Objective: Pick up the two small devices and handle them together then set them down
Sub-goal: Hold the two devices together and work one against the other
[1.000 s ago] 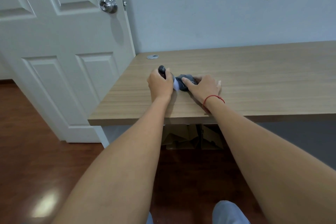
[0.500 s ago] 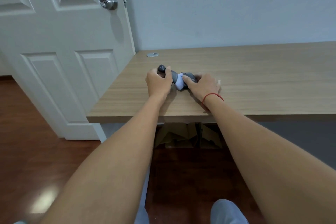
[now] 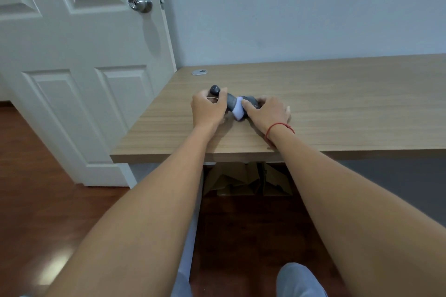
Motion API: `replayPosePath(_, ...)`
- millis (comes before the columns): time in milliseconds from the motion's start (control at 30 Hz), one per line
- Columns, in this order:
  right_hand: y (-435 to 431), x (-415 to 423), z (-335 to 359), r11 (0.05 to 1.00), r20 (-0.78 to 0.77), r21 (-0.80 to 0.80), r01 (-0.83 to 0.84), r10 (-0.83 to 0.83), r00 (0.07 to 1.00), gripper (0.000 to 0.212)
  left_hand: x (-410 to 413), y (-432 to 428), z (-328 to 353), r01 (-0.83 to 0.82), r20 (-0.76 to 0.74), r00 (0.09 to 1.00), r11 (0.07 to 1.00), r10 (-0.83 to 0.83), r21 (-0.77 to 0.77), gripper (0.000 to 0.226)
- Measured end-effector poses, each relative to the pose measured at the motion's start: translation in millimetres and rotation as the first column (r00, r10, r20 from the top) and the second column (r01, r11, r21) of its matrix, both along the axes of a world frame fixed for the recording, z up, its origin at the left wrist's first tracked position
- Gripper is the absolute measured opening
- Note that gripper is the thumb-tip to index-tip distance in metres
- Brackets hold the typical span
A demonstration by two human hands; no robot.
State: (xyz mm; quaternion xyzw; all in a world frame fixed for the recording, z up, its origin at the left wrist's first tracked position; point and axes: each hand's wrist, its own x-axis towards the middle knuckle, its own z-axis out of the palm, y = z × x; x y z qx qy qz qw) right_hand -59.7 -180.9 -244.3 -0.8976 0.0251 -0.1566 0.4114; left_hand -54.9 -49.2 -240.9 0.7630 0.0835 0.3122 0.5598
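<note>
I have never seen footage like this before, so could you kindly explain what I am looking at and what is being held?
There is no machine: a camera worn on a person's head looks forward and down at their own bare arms. The left hand grips a dark grey device and the right hand grips a second dark device; a pale part shows between the hands. They are held together low over a wooden desk. A small metal disc lies near the desk's back corner, beside a white door.
</note>
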Motion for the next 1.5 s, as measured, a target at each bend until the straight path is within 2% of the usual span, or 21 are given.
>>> replayPosePath(133,-2.5,-1.9,-0.6,0.995,-0.007,-0.004,-0.096,0.096,0.995,0.045,1.7,3.5,0.6,-0.072,-0.005,0.997,0.997,0.072,0.033,0.023)
replayPosePath(233,-5.2,-1.7,-0.5,0.999,0.012,0.017,-0.048,0.048,0.999,0.040,1.6,6.1,-0.5,0.094,-0.051,0.994,0.990,-0.100,-0.104,0.023)
replayPosePath(267,-5.1,-1.5,-0.5,0.998,0.012,0.016,-0.058,0.058,0.998,0.039,0.5,6.7,-1.3,0.087,-0.048,0.995,0.991,-0.092,-0.099,0.023)
replayPosePath(400,-1.0,-0.7,-1.2,0.986,-0.004,-0.044,-0.160,0.160,0.987,0.045,1.6,4.6,1.2,-0.222,0.042,0.975,0.967,0.218,0.128,0.021)
replayPosePath(467,1.2,-0.4,-2.5,0.985,-0.006,-0.112,-0.134,0.134,0.991,0.053,2.6,0.2,1.6,-0.243,0.116,0.967,0.959,0.227,0.144,0.021)
replayPosePath(600,4.8,-0.9,-3.6,0.970,-0.045,-0.208,-0.128,0.121,0.992,0.066,0.0,-3.6,3.1,-0.155,0.211,0.968,0.986,0.140,0.058,0.024)
replayPosePath(700,1.1,0.7,-2.8,0.974,-0.014,-0.180,-0.137,0.137,0.991,0.057,3.6,-2.5,-0.5,-0.145,0.132,0.984,0.972,0.122,0.185,0.020)
replayPosePath(767,0.6,0.0,-2.1,0.975,0.004,-0.160,-0.153,0.155,0.988,0.055,5.1,1.8,-1.5,-0.225,0.058,0.974,0.966,0.220,0.126,0.020)
replayPosePath(800,0.8,-0.3,-1.7,0.975,0.010,-0.153,-0.162,0.166,0.986,0.054,4.0,3.2,-0.3,-0.244,0.067,0.969,0.968,0.239,0.064,0.021)
replayPosePath(867,0.5,-0.6,-1.0,0.973,0.017,-0.146,-0.178,0.182,0.983,0.053,0.9,1.3,3.7,-0.184,0.196,0.963,0.983,0.186,-0.031,0.022)
replayPosePath(933,0.3,-0.4,-0.9,0.968,0.025,-0.155,-0.195,0.202,0.979,0.052,-2.5,-4.4,4.2,-0.121,0.255,0.962,0.990,0.099,0.072,0.022)
replayPosePath(1000,0.6,-0.5,-1.2,0.968,0.039,-0.155,-0.198,0.206,0.978,0.053,-0.6,-5.1,-0.8,-0.150,0.173,0.979,0.963,0.112,0.225,0.021)
replayPosePath(1067,0.8,-1.1,-2.0,0.966,0.054,-0.170,-0.195,0.207,0.977,0.054,0.5,-1.2,-0.9,-0.247,0.122,0.967,0.946,0.226,0.211,0.021)
replayPosePath(1100,0.9,-0.9,-2.6,0.964,0.061,-0.185,-0.193,0.207,0.976,0.052,-0.7,-1.3,0.5,-0.242,0.167,0.962,0.955,0.215,0.169,0.021)
replayPosePath(1167,0.7,-0.5,-3.1,0.962,0.070,-0.197,-0.186,0.203,0.977,0.047,-4.9,-6.7,3.9,-0.131,0.280,0.956,0.981,0.087,0.141,0.022)
replayPosePath(1200,0.9,0.0,-2.8,0.965,0.072,-0.189,-0.183,0.199,0.977,0.046,-6.1,-9.8,3.4,-0.092,0.299,0.954,0.977,0.032,0.191,0.022)
replayPosePath(1233,1.1,0.3,-2.4,0.968,0.071,-0.177,-0.179,0.194,0.978,0.047,-5.4,-11.3,1.1,-0.081,0.278,0.961,0.964,0.007,0.255,0.022)
replayPosePath(1300,1.0,-1.0,-2.6,0.967,0.065,-0.182,-0.180,0.194,0.979,0.052,-1.2,-7.0,-2.9,-0.163,0.159,0.980,0.938,0.119,0.305,0.020)
replayPosePath(1367,1.1,-2.3,-2.5,0.961,0.066,-0.192,-0.197,0.213,0.975,0.055,0.0,-1.5,-1.2,-0.226,0.125,0.971,0.949,0.203,0.219,0.020)
replayPosePath(1433,0.2,-3.0,-1.2,0.959,0.066,-0.179,-0.220,0.235,0.970,0.056,-1.4,-2.1,2.7,-0.158,0.231,0.964,0.983,0.132,0.098,0.022)
replayPosePath(1500,-0.3,-3.1,0.9,0.955,0.075,-0.181,-0.233,0.249,0.966,0.056,-0.6,-4.8,3.1,-0.114,0.232,0.969,0.985,0.081,0.130,0.022)
